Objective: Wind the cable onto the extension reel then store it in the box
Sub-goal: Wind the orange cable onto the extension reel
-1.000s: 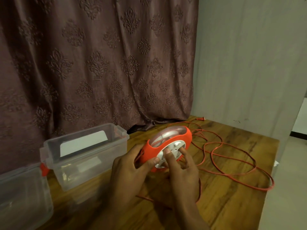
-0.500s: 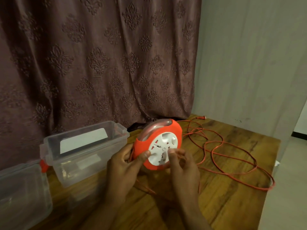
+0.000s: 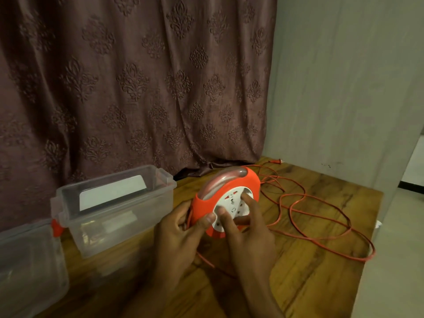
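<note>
Reel (image 3: 226, 198) stood on edge at frame centre on the counter (image 3: 309, 283); left hand (image 3: 181, 230) clamped its orange rim, likely to brace it; right hand (image 3: 247, 228) spread, fingertips pressed on the white socket face, apparently to spin it. Cable (image 3: 321, 226) mostly loose at right; box (image 3: 114, 210) open at left. Versus half a second before: reel tipped back, right fingers higher on the face.
</note>
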